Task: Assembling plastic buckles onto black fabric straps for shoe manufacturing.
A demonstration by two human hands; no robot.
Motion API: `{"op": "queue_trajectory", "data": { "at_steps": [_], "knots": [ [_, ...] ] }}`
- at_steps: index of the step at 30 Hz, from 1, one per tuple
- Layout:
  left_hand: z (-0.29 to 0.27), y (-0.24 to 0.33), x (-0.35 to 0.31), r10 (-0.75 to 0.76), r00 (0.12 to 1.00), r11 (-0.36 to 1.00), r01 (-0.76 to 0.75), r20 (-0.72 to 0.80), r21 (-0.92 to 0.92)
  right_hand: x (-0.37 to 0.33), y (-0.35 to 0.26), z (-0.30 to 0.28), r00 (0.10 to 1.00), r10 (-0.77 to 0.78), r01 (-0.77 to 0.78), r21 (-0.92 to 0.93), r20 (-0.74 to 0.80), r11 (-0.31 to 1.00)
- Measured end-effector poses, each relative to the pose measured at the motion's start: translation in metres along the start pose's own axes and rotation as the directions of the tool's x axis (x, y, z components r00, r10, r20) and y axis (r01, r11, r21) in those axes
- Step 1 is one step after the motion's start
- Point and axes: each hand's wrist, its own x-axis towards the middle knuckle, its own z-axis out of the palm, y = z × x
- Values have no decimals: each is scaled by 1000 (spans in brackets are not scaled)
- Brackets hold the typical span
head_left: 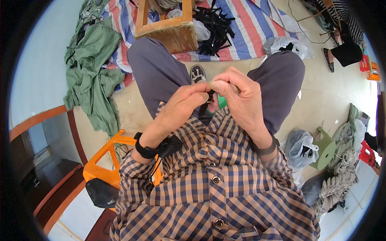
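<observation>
My left hand point(184, 105) and my right hand point(244, 96) meet between my knees, fingertips pressed together. Both are closed in a pinch at the upper end of a short black strap point(204, 108). What looks like a small dark buckle shows on the strap, just under the fingertips. The strap hangs down behind the left fingers, and its upper end is hidden by them. Beyond the knees, a heap of similar black straps point(215, 30) lies on a striped red, white and blue sheet point(245, 24).
A worn wooden stool point(173, 38) lies on the sheet. Green cloth point(92, 60) spreads at the left, above an orange plastic stool point(100, 160). Plastic bags point(299, 146), a green spool point(325, 148) and rope bundles point(339, 184) are at the right. Another person's foot point(329, 59) shows at upper right.
</observation>
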Motion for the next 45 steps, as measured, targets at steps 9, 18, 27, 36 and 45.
{"op": "queue_trajectory", "data": {
  "at_steps": [9,18,27,36,45],
  "knots": [
    [1,-8,-5,-125,987,909,75,-96,-411,-3,-5,-1,996,59,-65,100,68,993],
    [15,-6,-4,120,922,993,-109,-369,51,0,0,-1,999,31,-33,-78,-31,996],
    [18,-3,0,737,630,534,-321,-245,782,2,-2,0,996,44,-36,111,-78,993],
    [12,-4,2,804,577,392,-335,-142,857,1,-5,1,996,48,-41,86,-77,995],
    [11,-6,-2,681,660,636,-317,-319,703,-2,-6,2,996,61,-56,72,-64,996]
  ]
}}
